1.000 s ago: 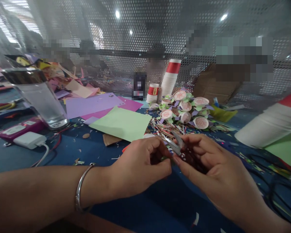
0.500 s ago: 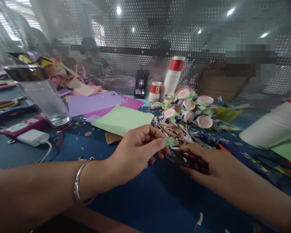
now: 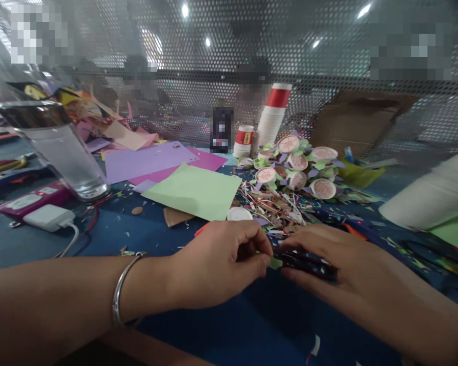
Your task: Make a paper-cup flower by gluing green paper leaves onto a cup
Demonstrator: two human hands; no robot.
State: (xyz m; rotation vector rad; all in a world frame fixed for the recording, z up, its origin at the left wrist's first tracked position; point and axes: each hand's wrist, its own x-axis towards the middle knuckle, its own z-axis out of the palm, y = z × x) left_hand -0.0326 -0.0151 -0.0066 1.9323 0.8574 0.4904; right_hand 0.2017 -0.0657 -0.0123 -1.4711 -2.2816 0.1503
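My left hand (image 3: 229,264), a silver bangle on its wrist, pinches a small light-green piece of paper (image 3: 276,263) between thumb and fingertips. My right hand (image 3: 339,269) is closed around a small black stapler (image 3: 309,264), its front end at the green piece. Fingers partly hide the tool, so whether its jaws are pressed together is unclear. Just behind my left hand shows a round white paper piece (image 3: 239,214), with an orange edge (image 3: 201,230) beside it. Beyond lies a light-green sheet (image 3: 194,190).
Cut cups with paper tabs (image 3: 297,162) are heaped behind a pile of scraps (image 3: 277,206). Stacks of paper cups (image 3: 272,122) stand at the back; another cup stack (image 3: 427,188) leans at right. A glass water bottle (image 3: 64,152) and white plug (image 3: 49,216) are at left.
My left hand has moved right and down, bringing the green paper piece to the stapler's front end. The round white piece and orange edge now show behind it.
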